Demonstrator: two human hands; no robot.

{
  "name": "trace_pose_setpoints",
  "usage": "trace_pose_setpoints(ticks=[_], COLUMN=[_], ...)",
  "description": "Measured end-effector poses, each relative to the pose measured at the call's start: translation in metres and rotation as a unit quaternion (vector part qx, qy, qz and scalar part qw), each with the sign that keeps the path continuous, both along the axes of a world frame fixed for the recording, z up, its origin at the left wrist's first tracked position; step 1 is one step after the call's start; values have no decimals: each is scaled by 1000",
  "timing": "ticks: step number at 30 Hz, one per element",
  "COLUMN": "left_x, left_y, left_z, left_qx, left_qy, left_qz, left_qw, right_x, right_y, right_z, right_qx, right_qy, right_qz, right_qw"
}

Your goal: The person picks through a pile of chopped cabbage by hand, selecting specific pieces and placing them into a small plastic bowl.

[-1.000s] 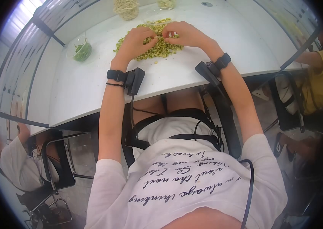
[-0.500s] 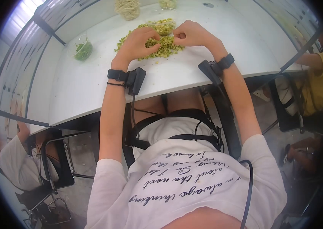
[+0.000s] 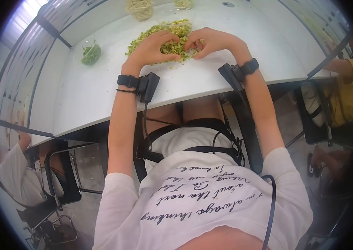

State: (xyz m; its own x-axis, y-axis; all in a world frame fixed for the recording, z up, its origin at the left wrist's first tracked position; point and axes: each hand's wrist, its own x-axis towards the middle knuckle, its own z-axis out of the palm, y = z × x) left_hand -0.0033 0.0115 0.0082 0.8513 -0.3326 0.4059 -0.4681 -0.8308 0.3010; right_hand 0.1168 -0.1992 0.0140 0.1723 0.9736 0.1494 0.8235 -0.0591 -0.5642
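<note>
A heap of small chopped green and yellow pieces (image 3: 149,31), perhaps cut vegetable, lies spread on the white table. My left hand (image 3: 153,48) curves along the near left side of the heap, thumb and fingers apart. Opposite it, my right hand (image 3: 214,41) rests at the heap's right side, its fingers bent and spread from the thumb. Some pieces show by the right fingertips, and none is gripped that I can see. Just behind, a clear bowl (image 3: 191,24) holds more of the same pieces, partly hidden by the heap and hands.
A clear bowl of green bits (image 3: 90,54) stands at the left. At the back are a container of pale strips (image 3: 139,9) and a smaller clear container (image 3: 183,4). Partitions flank the white table (image 3: 176,85). Other people sit on both sides. Cables hang from my wrist devices.
My right hand has opened from a closed curl, its thumb and fingers now apart and lower at the heap's edge. My left hand has shifted slightly right, its thumb stretched further out.
</note>
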Motion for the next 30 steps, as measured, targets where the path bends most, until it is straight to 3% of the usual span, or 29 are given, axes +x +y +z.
trace_pose_setpoints(ticks=[10,17,20,30], left_x=[4,6,8,9], left_y=[-3,-2,-1,-2], left_z=[-5,-8,-8,-6], left_qx=[-22,-24,-35,-95], left_qy=[40,25,31,20], left_qz=[-53,-54,-42,37], left_qw=[998,998,998,995], right_x=[7,0,3,1], right_y=[6,13,18,18], right_z=[-5,-5,-11,-11], right_qx=[8,21,93,139], right_qy=[35,-7,-5,63], right_qz=[-1,-21,-20,-57], right_qw=[999,1000,995,987])
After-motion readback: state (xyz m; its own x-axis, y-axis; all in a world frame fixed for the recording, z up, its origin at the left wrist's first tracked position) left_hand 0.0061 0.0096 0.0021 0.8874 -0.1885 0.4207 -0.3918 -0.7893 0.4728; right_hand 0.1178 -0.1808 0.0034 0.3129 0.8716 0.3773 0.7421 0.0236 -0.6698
